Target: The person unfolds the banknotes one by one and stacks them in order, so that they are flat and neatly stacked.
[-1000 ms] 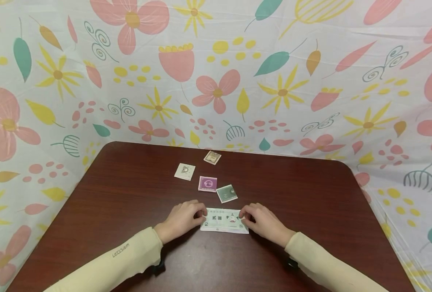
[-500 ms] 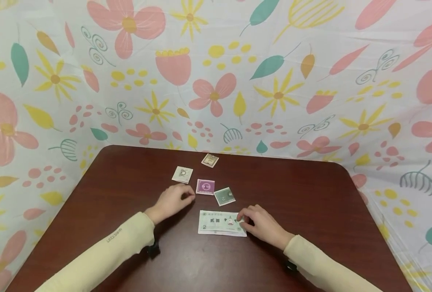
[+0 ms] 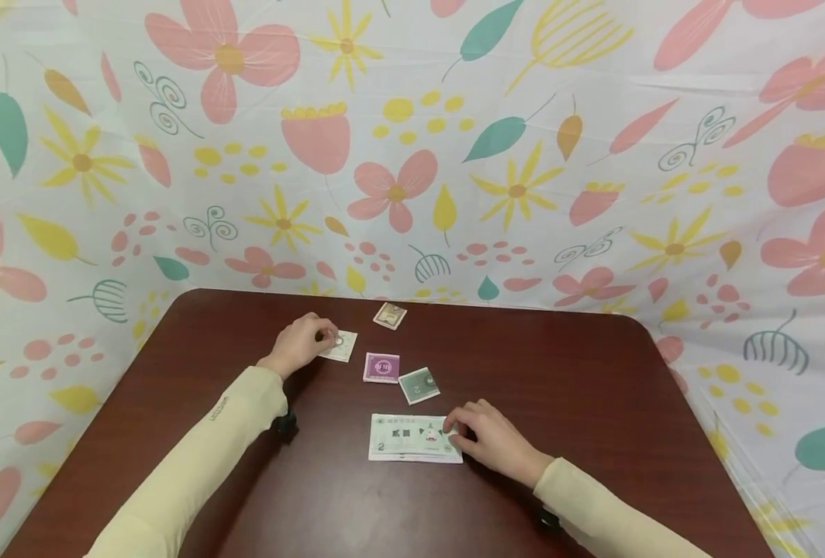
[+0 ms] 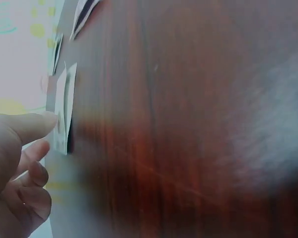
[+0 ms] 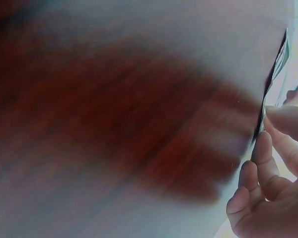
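At the table's far left, my left hand (image 3: 303, 342) pinches the left edge of a small white folded banknote (image 3: 343, 346). In the left wrist view the thumb (image 4: 35, 126) lies against that note, which has loose layers. My right hand (image 3: 492, 440) holds the right end of a pale green banknote (image 3: 405, 438) marked 2, which lies flat with other paper under it. The right wrist view shows thumb and fingers at the thin edge of this stack (image 5: 278, 67). Between the hands lie a purple folded note (image 3: 381, 368) and a dark green folded note (image 3: 419, 386).
A brown folded note (image 3: 389, 315) sits near the far edge of the dark wooden table (image 3: 559, 372). Behind the table hangs a white cloth (image 3: 496, 101) printed with flowers and leaves.
My left hand has left the green banknote and moved forward and left to the white folded note. My right hand has stayed at the green banknote. The view has tilted slightly.
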`<state>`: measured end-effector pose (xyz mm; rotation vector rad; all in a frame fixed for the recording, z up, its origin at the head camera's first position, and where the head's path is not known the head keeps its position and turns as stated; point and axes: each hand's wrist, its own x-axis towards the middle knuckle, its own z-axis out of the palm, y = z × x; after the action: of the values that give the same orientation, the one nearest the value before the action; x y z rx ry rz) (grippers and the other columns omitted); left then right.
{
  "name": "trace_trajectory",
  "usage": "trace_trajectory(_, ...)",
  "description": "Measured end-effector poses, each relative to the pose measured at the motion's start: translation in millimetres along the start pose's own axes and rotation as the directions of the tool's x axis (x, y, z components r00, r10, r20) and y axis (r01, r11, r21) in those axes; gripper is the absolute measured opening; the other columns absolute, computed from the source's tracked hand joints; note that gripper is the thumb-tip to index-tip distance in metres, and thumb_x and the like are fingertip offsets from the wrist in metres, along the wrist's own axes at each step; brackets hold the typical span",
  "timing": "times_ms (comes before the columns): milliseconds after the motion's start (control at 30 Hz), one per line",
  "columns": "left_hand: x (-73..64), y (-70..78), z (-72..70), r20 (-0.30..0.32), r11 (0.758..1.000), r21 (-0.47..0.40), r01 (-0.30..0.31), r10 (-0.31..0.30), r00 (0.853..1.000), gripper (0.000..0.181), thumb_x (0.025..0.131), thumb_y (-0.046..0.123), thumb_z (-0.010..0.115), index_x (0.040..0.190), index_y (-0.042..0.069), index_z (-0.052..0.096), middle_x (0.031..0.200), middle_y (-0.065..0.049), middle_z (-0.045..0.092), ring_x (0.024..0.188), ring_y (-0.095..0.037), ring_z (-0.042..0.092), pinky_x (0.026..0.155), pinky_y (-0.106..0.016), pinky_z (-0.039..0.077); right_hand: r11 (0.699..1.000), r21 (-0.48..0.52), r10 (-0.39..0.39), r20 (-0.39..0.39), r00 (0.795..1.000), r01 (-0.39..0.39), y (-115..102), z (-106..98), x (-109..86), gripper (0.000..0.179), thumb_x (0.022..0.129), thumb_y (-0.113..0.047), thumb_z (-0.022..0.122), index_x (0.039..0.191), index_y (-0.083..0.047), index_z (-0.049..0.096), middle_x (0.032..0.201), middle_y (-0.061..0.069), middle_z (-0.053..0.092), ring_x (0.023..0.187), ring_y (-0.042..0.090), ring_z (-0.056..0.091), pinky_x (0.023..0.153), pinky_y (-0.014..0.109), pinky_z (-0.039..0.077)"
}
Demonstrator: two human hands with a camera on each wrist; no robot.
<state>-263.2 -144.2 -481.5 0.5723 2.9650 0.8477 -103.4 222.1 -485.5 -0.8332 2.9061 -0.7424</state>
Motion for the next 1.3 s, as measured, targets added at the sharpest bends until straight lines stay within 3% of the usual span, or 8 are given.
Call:
trace_trajectory(233,3.6,-1.7,-0.9,0.081,0.999,0.022,0.047,-0.049,0.995,0.034,0.098,0.018,0.074,0.13,0.009,0.071,0.107,-0.01,0.063,0.084,-0.023,0.059,0.066,-0.037,0.046,1.0,0.0,-0.022,0.002,1.0,0.022,-1.2,1.8,-2.8,0.015,0.092,-0.01,0.078,0.1,-0.021,0.071,0.081,-0.017,0.051,0.08,0.006,0.042,0.069,0.025,0.041)
trace_trajectory(533,6.4,3.1,-9.0,0.128,0.995,0.067,0.072,-0.08,0.989,0.028,0.095,0.023,0.078,0.121,0.012,0.073,0.114,-0.012,0.061,0.096,-0.028,0.064,0.077,-0.045,0.053,1.0,-0.001,-0.025,-0.007,1.0,0.025,-1.9,1.8,-1.2,0.015,0.092,-0.009,0.078,0.1,-0.02,0.071,0.08,-0.017,0.05,0.081,0.006,0.042,0.07,0.025,0.04)
trace_trajectory(867,0.6,4.5,-12.6,0.12,0.995,0.053,0.08,-0.086,0.989,0.023,0.094,0.025,0.08,0.11,0.013,0.071,0.113,-0.012,0.061,0.092,-0.027,0.061,0.076,-0.045,0.05,0.999,-0.026,-0.042,-0.016,0.999,0.041,0.0,-0.6,-0.3,0.016,0.092,-0.01,0.078,0.1,-0.021,0.07,0.081,-0.016,0.051,0.082,0.007,0.044,0.071,0.027,0.042)
trace_trajectory(1133,-5.0,4.2,-13.9,0.106,0.992,0.078,0.096,-0.104,0.989,0.026,0.091,0.025,0.083,0.101,0.011,0.063,0.1,-0.006,0.066,0.083,-0.022,0.061,0.071,-0.042,0.049,0.999,-0.021,-0.043,-0.013,0.999,0.043,0.9,-1.3,0.2,0.015,0.093,-0.01,0.077,0.1,-0.021,0.07,0.081,-0.014,0.051,0.082,0.007,0.043,0.071,0.027,0.041)
trace_trajectory(1300,-11.9,0.7,-12.8,0.088,0.992,0.073,0.105,-0.112,0.99,0.027,0.092,0.025,0.082,0.106,0.01,0.064,0.098,-0.005,0.069,0.082,-0.022,0.063,0.071,-0.042,0.05,0.999,-0.016,-0.048,-0.019,0.999,0.048,1.0,-0.6,-0.3,0.015,0.092,-0.01,0.077,0.099,-0.021,0.07,0.081,-0.014,0.051,0.082,0.007,0.043,0.071,0.027,0.041)
